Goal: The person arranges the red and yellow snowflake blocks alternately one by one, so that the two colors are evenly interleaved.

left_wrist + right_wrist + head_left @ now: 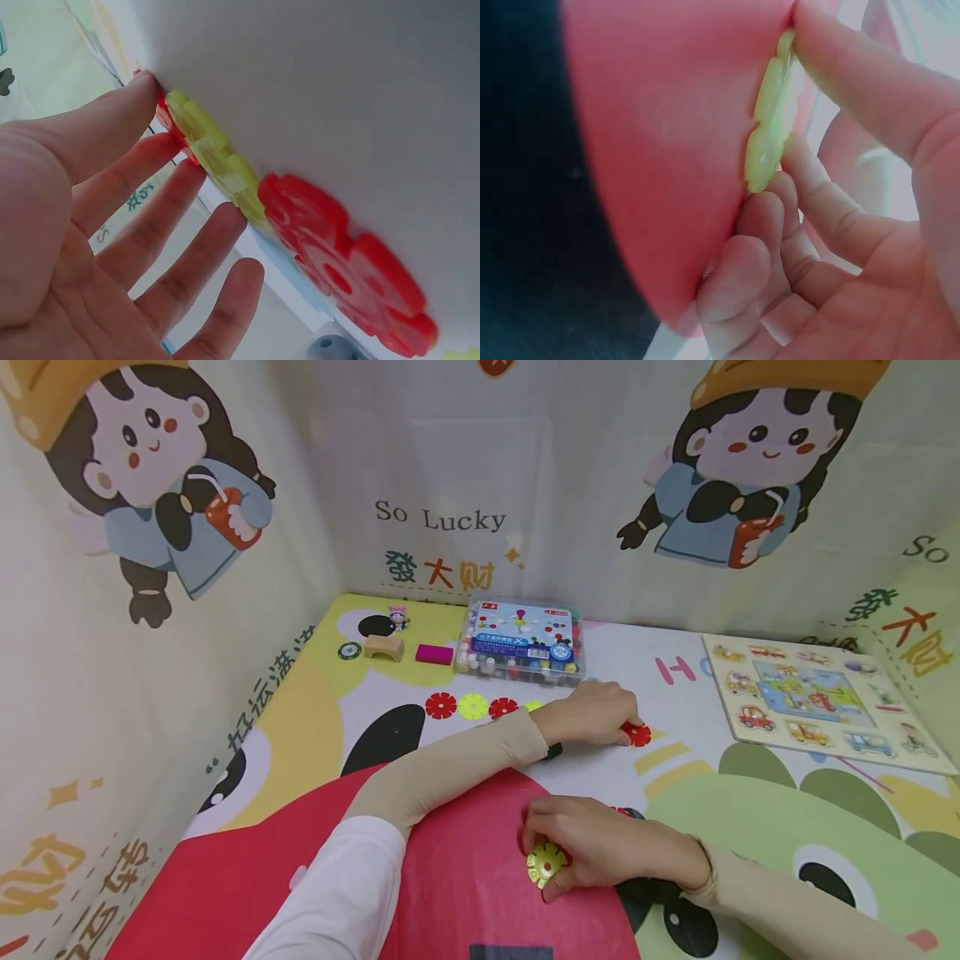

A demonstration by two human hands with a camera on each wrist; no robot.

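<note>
In the head view, a row of flat plastic snowflake discs runs across the mat, starting with a red disc [440,706], a yellow disc [472,707] and another red disc [503,707]. My left hand [592,714] reaches over the row, hiding part of it, and pinches a red snowflake disc [639,734] at its right end. The left wrist view shows thumb and index finger at that disc, with a yellow disc [217,161] and a red disc [349,262] nearer. Closer to me, my right hand [592,843] holds a yellow snowflake disc [546,865] by its edge, low over the mat's red area.
Behind the row lies a clear box of beads [521,670]. Left of it are a magenta block [434,655], a wooden arch block [383,648], a round chip [349,651] and a small figurine [398,620]. A picture puzzle board [832,702] lies at the right. Printed curtains [450,443] enclose the table.
</note>
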